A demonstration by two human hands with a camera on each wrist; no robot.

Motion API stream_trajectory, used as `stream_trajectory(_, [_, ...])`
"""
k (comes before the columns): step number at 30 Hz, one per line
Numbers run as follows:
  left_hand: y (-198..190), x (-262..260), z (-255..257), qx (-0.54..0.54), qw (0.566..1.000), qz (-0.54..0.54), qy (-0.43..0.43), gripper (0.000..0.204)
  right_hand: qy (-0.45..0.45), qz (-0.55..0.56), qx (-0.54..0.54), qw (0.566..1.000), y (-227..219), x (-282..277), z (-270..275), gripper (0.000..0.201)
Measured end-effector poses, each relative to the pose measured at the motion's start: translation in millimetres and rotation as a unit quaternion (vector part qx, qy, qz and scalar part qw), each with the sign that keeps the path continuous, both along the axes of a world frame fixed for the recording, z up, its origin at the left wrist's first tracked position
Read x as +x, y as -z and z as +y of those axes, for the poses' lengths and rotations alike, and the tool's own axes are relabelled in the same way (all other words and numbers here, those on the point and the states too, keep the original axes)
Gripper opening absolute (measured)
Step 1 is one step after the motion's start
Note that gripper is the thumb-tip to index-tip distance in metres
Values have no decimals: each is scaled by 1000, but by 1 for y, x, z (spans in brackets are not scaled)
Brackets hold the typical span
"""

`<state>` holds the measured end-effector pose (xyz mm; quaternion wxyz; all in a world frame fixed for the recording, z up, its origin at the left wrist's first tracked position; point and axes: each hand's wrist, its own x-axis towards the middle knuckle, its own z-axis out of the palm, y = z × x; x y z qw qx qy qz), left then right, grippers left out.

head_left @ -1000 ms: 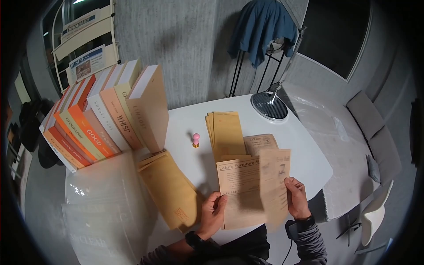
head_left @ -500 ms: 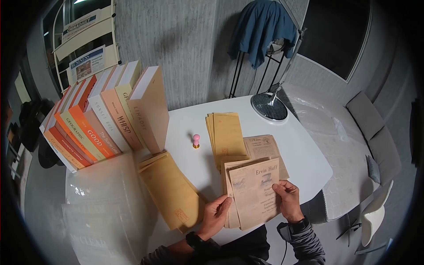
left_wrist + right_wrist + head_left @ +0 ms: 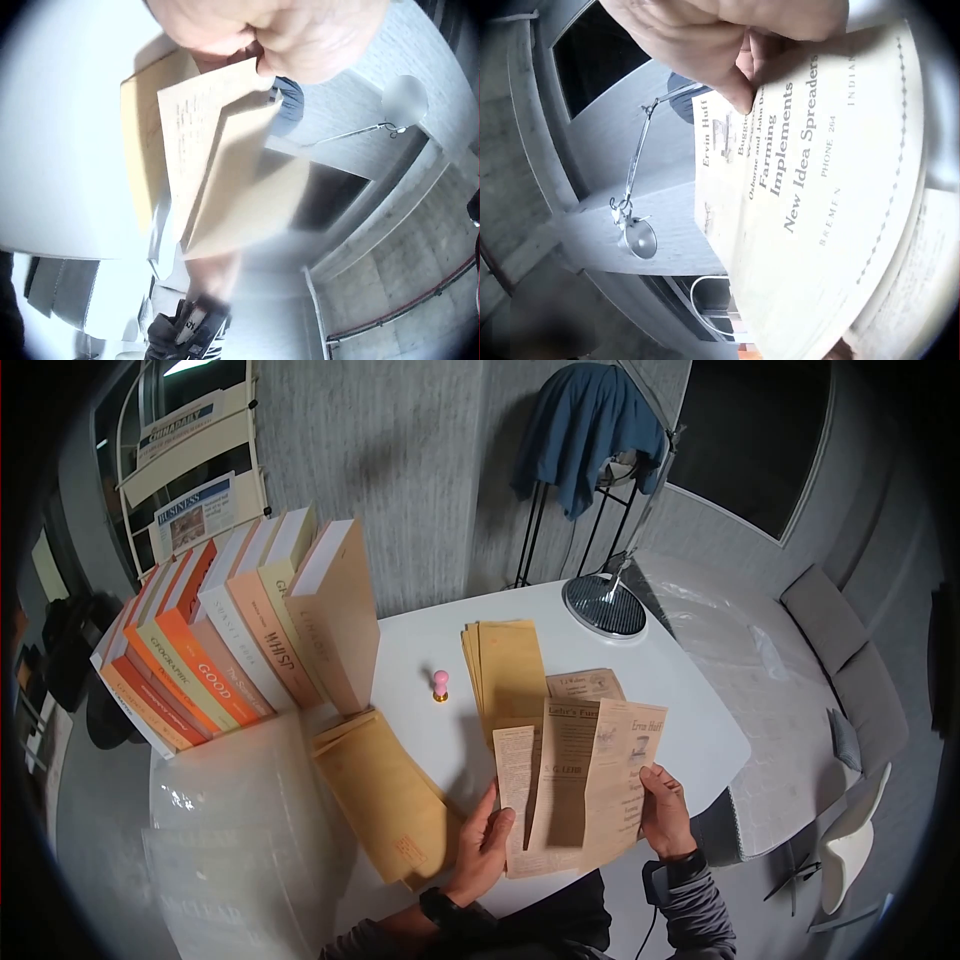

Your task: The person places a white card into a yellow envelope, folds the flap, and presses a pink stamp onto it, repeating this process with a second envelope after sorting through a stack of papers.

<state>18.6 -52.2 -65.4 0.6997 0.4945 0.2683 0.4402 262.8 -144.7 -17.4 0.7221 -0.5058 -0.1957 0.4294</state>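
Observation:
Several tan printed sheets are fanned out between the two hands in the head view. My left hand [image 3: 485, 850] pinches the lower left edge of a densely printed sheet [image 3: 516, 770]. At the other side my right hand [image 3: 667, 815] pinches the right edge of the "Ervin Huff" sheet [image 3: 615, 800], thumb in front; its print reads clearly in the right wrist view. Between them stands the "Lehr's" sheet [image 3: 562, 790], partly covered. Behind the papers lies another printed sheet [image 3: 588, 684], beside a stack of brown envelopes [image 3: 510, 660]. More envelopes [image 3: 385, 800] lie left of my left hand.
A pink-handled stamp [image 3: 440, 685] stands upright on the white table [image 3: 420, 640]. A row of books [image 3: 240, 630] fills the left side, above clear plastic sheeting [image 3: 230, 830]. The lamp's round base [image 3: 605, 605] sits at the back right.
The sheets turned and briefly lay together with "Ervin Huff" in front; now they are spread apart, showing the "Lehr's" sheet and a densely printed one at the left.

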Motion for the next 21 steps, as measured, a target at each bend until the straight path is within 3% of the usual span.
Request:
stream_trajectory(10, [6, -1, 1, -55, 998, 18, 16, 35, 14, -21, -34, 999, 3, -12, 3, 8])
stream_trajectory(21, [-1, -3, 0, -26, 999, 19, 29, 27, 32, -23, 13, 999, 1, -4, 4, 14])
